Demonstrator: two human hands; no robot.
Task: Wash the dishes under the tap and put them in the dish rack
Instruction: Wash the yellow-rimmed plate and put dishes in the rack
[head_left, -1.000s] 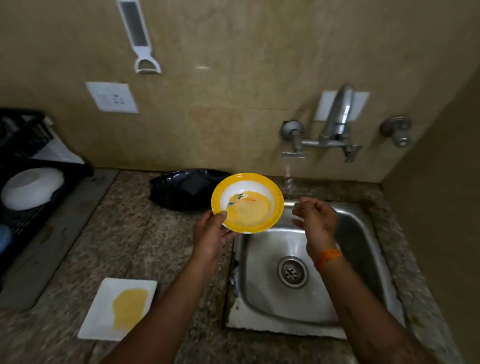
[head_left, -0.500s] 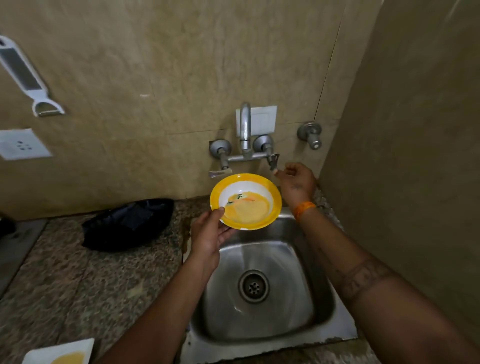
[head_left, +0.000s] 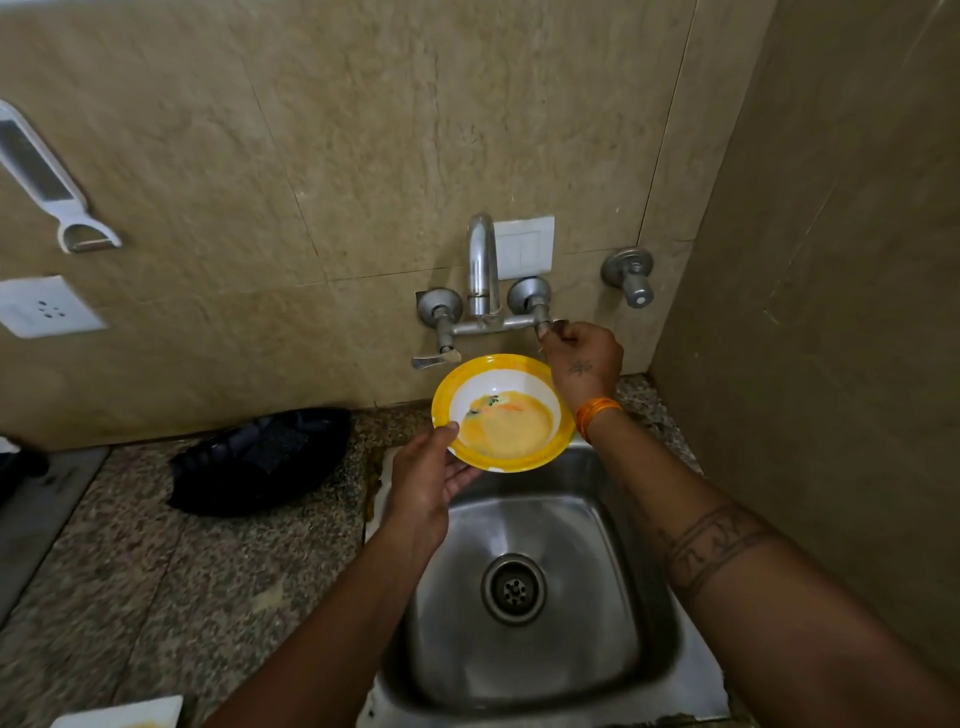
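Left hand (head_left: 423, 480) gripping yellow-rimmed bowl (head_left: 503, 413) over sink (head_left: 524, 587); right hand (head_left: 584, 358) pinching tap handle (head_left: 545, 326), mostly hidden. White plate (head_left: 122, 716) cut off at bottom edge; black bag (head_left: 260, 460) on counter (head_left: 156, 582)

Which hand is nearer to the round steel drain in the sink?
Left. The left hand holds the yellow-rimmed bowl just above the round steel drain; the right hand grips the tap handle, farther up.

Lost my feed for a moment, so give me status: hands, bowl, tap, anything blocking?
Left hand grips yellow-rimmed bowl over sink. Right hand pinches right tap handle. No water visible from spout. Nothing blocking.
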